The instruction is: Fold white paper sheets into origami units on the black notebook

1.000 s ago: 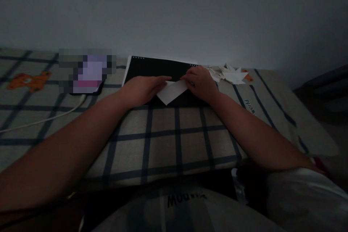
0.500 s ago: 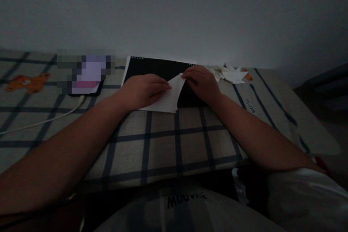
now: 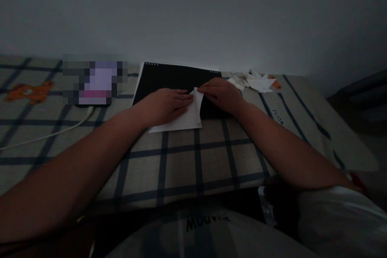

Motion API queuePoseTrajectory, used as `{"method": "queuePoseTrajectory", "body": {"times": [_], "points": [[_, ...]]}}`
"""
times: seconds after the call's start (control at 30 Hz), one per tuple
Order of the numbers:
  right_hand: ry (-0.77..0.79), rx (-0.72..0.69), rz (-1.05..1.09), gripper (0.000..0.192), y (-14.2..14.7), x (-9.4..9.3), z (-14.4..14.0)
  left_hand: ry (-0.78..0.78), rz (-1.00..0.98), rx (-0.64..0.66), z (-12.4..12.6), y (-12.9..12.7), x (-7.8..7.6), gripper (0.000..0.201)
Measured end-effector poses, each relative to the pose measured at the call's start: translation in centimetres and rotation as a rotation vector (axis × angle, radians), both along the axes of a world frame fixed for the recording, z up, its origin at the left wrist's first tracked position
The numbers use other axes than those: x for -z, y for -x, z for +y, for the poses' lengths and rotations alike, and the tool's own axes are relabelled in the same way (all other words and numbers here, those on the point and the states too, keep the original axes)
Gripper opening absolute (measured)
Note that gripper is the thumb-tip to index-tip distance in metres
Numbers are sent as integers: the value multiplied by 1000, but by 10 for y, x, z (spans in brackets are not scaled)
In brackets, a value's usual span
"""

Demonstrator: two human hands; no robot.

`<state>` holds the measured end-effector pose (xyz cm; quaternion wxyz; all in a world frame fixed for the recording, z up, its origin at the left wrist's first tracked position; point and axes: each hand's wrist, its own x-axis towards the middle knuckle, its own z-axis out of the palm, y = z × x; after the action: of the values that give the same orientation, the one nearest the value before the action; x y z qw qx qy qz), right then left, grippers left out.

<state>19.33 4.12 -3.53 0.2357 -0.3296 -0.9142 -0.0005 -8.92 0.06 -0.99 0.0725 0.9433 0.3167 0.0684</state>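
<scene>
A folded sheet of white paper point(image 3: 188, 121) lies over the front edge of a black pad point(image 3: 178, 75) on the table. My left hand point(image 3: 165, 107) rests on the paper from the left, its fingers stretched out and lying along the surface. At the paper's pointed top corner, my right hand point(image 3: 222, 94) pinches it between thumb and fingertips. The paper's left part is partly hidden under my left hand.
A phone point(image 3: 98, 82), blurred out, lies to the left with a white cable point(image 3: 72, 127) plugged in. Folded white paper pieces point(image 3: 252, 81) lie at the back right. A checked cloth point(image 3: 181, 161) covers the table, and a wall point(image 3: 193, 16) rises directly behind.
The paper has come slightly toward me and lies flatter. My left hand's fingers have straightened onto it, and my right hand has lowered with the pinched corner.
</scene>
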Motion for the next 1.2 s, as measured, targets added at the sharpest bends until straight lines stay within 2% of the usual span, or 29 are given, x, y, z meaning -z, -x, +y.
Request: {"method": "queuePoseTrajectory", "body": {"times": [0.33, 0.53, 0.73, 0.97, 1.2], "points": [[-51, -16, -53, 35, -4, -4, -1, -36, 73, 1, 4, 5, -11, 52], [-52, -13, -72, 35, -1, -2, -1, -82, 96, -43, 0, 3, -14, 54], [-55, 10, -86, 38, 4, 3, -2, -138, 74, -95, -2, 3, -11, 53], [-16, 0, -106, 40, 5, 2, -2, -60, 63, -57, 6, 4, 2, 63], [-2, 6, -124, 41, 5, -1, -3, -38, 75, -96, 5, 3, 3, 65]]}}
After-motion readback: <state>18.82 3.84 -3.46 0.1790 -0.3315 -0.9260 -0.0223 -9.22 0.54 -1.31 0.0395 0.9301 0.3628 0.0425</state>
